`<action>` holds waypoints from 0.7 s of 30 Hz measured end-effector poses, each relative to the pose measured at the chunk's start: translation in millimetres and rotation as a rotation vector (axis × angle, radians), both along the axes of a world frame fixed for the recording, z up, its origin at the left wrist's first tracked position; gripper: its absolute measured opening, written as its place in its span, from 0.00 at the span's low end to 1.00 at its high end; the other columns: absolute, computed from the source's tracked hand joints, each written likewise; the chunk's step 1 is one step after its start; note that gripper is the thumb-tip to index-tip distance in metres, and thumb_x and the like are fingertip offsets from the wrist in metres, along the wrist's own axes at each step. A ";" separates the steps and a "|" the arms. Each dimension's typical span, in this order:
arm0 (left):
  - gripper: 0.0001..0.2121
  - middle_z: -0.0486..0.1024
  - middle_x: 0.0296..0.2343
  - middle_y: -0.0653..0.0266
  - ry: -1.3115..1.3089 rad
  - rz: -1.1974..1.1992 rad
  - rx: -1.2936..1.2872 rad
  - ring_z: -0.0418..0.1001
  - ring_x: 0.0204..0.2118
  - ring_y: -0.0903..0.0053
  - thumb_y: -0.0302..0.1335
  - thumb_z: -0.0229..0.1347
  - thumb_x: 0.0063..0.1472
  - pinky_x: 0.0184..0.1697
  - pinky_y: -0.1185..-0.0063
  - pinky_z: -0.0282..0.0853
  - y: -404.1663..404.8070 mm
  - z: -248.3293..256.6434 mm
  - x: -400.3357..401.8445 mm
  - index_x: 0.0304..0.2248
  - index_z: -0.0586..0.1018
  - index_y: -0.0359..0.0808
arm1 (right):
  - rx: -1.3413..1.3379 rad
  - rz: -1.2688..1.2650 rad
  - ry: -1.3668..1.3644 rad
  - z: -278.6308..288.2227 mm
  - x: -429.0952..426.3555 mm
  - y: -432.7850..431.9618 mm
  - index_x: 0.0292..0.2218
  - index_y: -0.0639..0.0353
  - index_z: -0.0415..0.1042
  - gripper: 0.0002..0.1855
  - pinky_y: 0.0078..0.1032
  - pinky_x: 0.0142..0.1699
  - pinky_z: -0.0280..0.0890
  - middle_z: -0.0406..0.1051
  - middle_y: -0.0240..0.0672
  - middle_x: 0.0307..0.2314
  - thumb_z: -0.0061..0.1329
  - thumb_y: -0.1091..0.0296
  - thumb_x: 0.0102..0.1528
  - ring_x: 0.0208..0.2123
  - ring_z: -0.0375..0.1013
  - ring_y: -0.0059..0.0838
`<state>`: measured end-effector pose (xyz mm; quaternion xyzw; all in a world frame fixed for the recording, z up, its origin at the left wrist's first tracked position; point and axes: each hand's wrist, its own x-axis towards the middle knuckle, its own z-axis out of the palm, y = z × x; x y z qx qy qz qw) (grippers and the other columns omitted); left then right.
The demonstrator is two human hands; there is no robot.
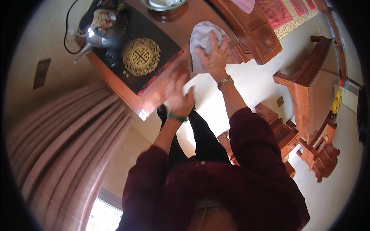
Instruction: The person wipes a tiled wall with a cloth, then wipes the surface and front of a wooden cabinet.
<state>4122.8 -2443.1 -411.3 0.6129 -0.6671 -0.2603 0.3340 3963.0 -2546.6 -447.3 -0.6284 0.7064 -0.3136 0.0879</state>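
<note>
A white cloth (200, 40) lies bunched on the polished wooden table (157, 91), partly draped over its near edge. My right hand (217, 59), a watch at its wrist, presses on the cloth with the fingers spread across it. My left hand (180, 99), with a green bangle, is over the table's near edge, left of the cloth. It is blurred by motion, holds nothing visible, and its thumb stands away from the fingers. Whether its fingertips touch the wood cannot be made out. Beside it lies a black table runner (112, 73) with a gold medallion and red trim.
A shiny metal kettle (101, 29) with a black cord stands on the runner at the far left. A metal tray (164, 6) holds white dishes. Carved wooden furniture (260, 40) adjoins on the right, a pink cloth (245, 4) on top. Pinkish curtains (69, 138) hang at left.
</note>
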 end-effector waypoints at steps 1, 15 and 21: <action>0.21 0.65 0.49 0.50 -0.011 0.050 0.052 0.61 0.52 0.53 0.26 0.55 0.51 0.54 0.64 0.56 14.0 -9.3 18.4 0.47 0.70 0.36 | 0.062 -0.033 0.106 4.3 7.2 -3.8 0.55 0.44 0.60 0.39 0.55 0.52 0.50 0.45 0.59 0.54 0.53 0.42 0.44 0.51 0.51 0.64; 0.26 0.52 0.57 0.58 -0.606 -0.264 0.133 0.52 0.58 0.59 0.40 0.43 0.59 0.57 0.54 0.43 10.8 -59.6 78.1 0.56 0.60 0.42 | -0.127 0.158 0.199 4.5 22.8 -106.0 0.48 0.47 0.70 0.24 0.50 0.55 0.48 0.60 0.52 0.48 0.49 0.56 0.48 0.50 0.53 0.58; 0.25 0.55 0.56 0.57 -0.554 -0.260 0.030 0.55 0.56 0.60 0.39 0.45 0.58 0.55 0.53 0.47 0.3 -57.8 72.9 0.54 0.63 0.42 | -0.115 0.229 0.135 -17.1 12.5 -99.9 0.44 0.40 0.72 0.24 0.48 0.52 0.54 0.63 0.44 0.45 0.55 0.59 0.43 0.48 0.55 0.58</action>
